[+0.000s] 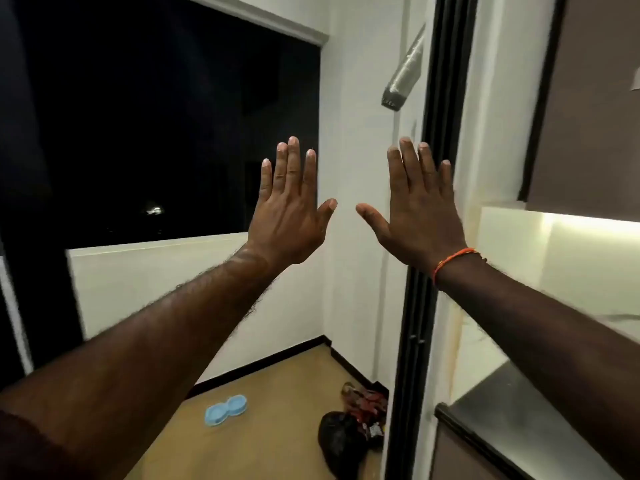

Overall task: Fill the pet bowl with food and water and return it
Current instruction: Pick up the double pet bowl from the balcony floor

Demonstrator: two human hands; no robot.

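Note:
A light blue double pet bowl (225, 409) lies on the tan floor near the foot of the low white wall, far below my hands. My left hand (289, 209) is raised in front of me at chest height, back toward the camera, fingers spread and holding nothing. My right hand (417, 211) is raised beside it the same way, an orange thread band on its wrist, fingers apart and empty. I cannot tell whether the bowl holds anything.
A black bag (341, 441) and a red patterned packet (367, 403) lie in the floor corner by a black door frame (412, 341). A dark countertop (512, 410) stands at the right under lit cabinets. A dark window opening (166, 116) fills the left.

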